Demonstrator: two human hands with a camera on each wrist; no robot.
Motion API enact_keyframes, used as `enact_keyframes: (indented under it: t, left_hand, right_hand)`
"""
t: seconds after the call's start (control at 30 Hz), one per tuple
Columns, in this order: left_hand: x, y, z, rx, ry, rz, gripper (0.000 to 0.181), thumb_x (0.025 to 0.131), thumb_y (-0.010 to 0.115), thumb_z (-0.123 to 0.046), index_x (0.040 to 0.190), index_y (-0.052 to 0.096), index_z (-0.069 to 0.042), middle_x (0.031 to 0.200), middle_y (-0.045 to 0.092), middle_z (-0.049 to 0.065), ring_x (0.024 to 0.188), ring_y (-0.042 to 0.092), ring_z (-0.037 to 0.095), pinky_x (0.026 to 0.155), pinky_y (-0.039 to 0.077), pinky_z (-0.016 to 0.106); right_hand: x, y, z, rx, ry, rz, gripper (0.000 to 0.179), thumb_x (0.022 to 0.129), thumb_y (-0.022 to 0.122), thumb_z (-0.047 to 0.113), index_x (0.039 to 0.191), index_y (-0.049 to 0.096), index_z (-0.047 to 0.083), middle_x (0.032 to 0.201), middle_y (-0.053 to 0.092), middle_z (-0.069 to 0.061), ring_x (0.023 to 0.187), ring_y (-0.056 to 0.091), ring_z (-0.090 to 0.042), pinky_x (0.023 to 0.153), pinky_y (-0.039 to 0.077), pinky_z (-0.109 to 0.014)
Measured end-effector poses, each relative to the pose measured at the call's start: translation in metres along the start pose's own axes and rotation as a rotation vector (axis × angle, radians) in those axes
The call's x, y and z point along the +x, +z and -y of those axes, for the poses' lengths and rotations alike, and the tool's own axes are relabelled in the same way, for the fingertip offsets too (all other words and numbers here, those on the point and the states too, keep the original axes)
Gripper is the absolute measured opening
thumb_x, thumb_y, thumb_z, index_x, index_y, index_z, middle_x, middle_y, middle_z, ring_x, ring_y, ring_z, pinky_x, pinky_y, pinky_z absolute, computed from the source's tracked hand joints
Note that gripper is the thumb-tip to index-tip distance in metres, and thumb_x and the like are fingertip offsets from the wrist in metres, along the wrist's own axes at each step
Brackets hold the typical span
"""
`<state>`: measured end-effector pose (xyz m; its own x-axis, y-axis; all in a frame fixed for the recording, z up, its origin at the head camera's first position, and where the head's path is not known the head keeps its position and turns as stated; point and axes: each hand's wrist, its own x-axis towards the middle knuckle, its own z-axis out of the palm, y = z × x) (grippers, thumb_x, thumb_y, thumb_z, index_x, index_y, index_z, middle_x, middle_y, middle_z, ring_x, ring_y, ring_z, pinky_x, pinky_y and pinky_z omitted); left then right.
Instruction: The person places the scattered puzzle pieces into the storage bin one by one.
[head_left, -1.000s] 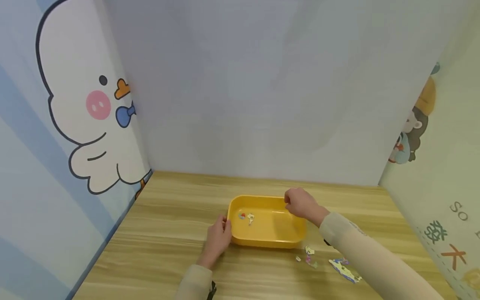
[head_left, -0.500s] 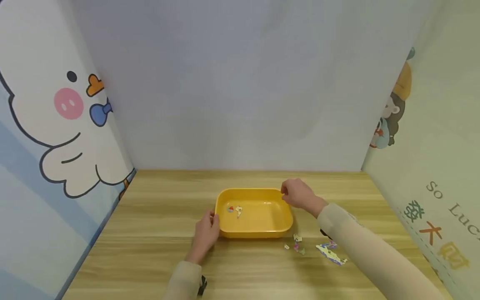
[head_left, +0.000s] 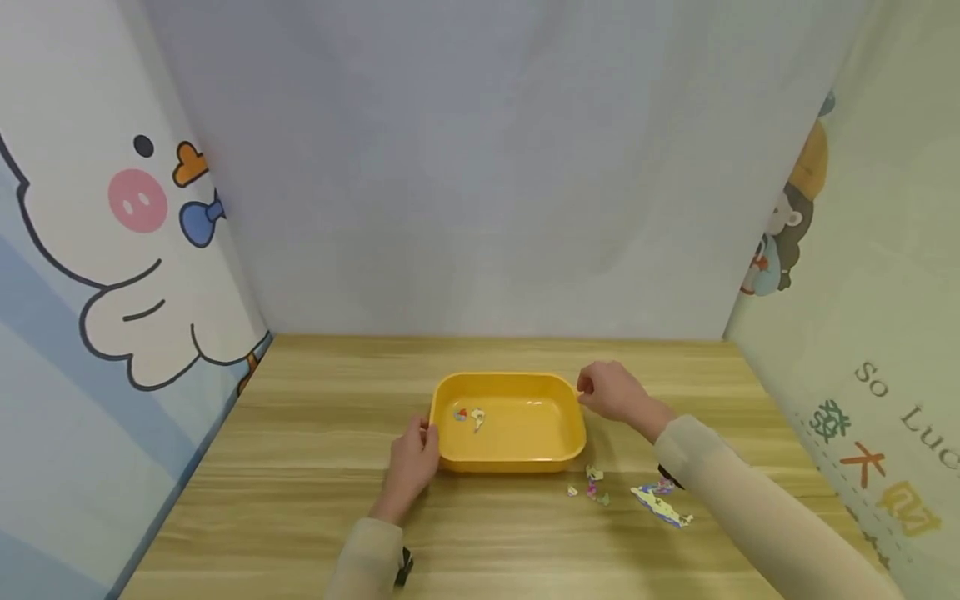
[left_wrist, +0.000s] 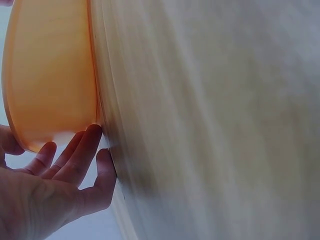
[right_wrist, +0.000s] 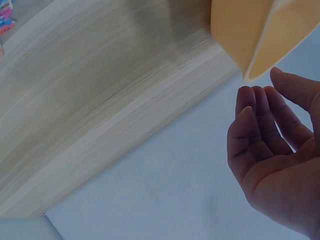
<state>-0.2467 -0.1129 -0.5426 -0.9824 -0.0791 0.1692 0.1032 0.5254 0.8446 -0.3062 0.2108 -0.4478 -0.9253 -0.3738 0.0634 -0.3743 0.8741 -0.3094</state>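
A yellow plastic tray (head_left: 510,465) stands on the wooden table. My left hand (head_left: 412,458) holds its left end, with the thumb at the rim. In the left wrist view the fingertips (left_wrist: 92,132) lie against the tray's outer wall. Just off the far right corner is my right hand (head_left: 615,392), its fingers loosely curled around nothing. The right wrist view shows a small gap between those fingertips and the tray's corner (right_wrist: 250,70). Inside the tray, toward the left, lie a cream piece (head_left: 477,417) and a small red-and-blue piece (head_left: 461,414).
Several small colourful pieces (head_left: 592,485) lie on the table (head_left: 315,433) in front of the tray's right end. A longer cream piece with blue edges (head_left: 660,506) lies farther right, beside the right sleeve (head_left: 750,508). A pale wall (head_left: 480,192) rises behind the table.
The tray and table shifted left in view, mostly as the head turned. My right hand has come off the tray's far right rim and moved slightly right. My left hand stays at the left end.
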Motion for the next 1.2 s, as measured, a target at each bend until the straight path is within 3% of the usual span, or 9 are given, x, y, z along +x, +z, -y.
enact_keyframes:
  t: [0.27, 0.5, 0.73, 1.2]
  left_hand:
    - [0.000, 0.000, 0.003, -0.007, -0.004, -0.008, 0.015, 0.099, 0.048, -0.014, 0.103, 0.054, -0.001, 0.082, 0.064, 0.011, 0.064, 0.058, 0.017, 0.054, 0.050, 0.030]
    - [-0.002, -0.001, 0.003, 0.010, -0.008, -0.011, 0.014, 0.098, 0.048, -0.014, 0.101, 0.054, -0.002, 0.079, 0.063, 0.008, 0.064, 0.058, 0.017, 0.055, 0.049, 0.030]
    - [0.002, -0.001, 0.004, 0.025, -0.001, 0.000, 0.015, 0.098, 0.047, -0.015, 0.102, 0.054, -0.002, 0.079, 0.063, 0.007, 0.065, 0.057, 0.017, 0.056, 0.048, 0.030]
    - [0.000, -0.003, -0.002, 0.021, -0.025, 0.012, 0.017, 0.098, 0.047, -0.015, 0.106, 0.054, -0.001, 0.090, 0.067, 0.015, 0.073, 0.061, 0.022, 0.060, 0.051, 0.033]
  right_hand:
    - [-0.012, -0.003, -0.003, 0.023, -0.038, -0.016, 0.007, 0.078, 0.071, 0.003, 0.083, 0.067, 0.001, 0.073, 0.061, -0.002, 0.066, 0.056, -0.018, 0.065, 0.050, -0.036]
    - [-0.024, -0.003, -0.008, 0.050, 0.008, 0.055, 0.015, 0.076, 0.075, 0.005, 0.088, 0.067, 0.001, 0.078, 0.063, -0.003, 0.073, 0.059, -0.019, 0.069, 0.051, -0.037]
    - [-0.035, 0.009, -0.012, 0.063, 0.041, 0.111, 0.021, 0.075, 0.078, 0.008, 0.091, 0.067, 0.001, 0.077, 0.059, 0.000, 0.071, 0.055, -0.017, 0.067, 0.049, -0.036]
    - [-0.065, 0.036, -0.007, 0.137, 0.037, 0.170, 0.019, 0.066, 0.080, 0.007, 0.073, 0.062, 0.007, 0.067, 0.055, 0.003, 0.063, 0.051, -0.014, 0.059, 0.047, -0.032]
